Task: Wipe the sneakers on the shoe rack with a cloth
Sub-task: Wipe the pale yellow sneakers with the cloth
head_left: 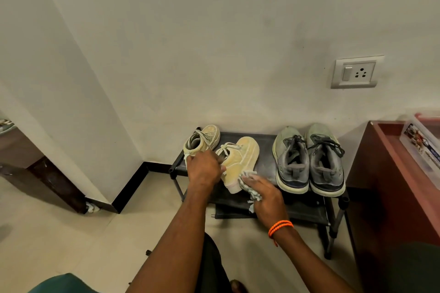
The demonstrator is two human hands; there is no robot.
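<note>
Pale wall (214,31) forming the backdrop, with a corner at left and a black skirting band along its foot. Tiled floor (71,245) below. Reddish-brown cabinet (381,197) at right, standing just beside the rack. Low black shoe rack (266,145) set against the wall, with a lower shelf visible beneath the top one. Pair of grey sneakers (309,162) on the right part of the top shelf, side by side, toes toward the wall, heels at the front edge. Pair of cream sneakers on the left part: the far cream sneaker (202,138) sits at the left back corner; the near cream sneaker (240,159) lies tilted across the shelf, its heel projecting past the front edge. Left hand (203,169) over the collar of the near cream sneaker, fingers curled round it and gripping. Right hand (264,194) at the heel of the same shoe, fingers curled round a bunched grey-white cloth (250,188) and pressing it against the heel. Wall socket with switch (356,72) above the grey pair. Orange wristband (281,227) on the right wrist.
</note>
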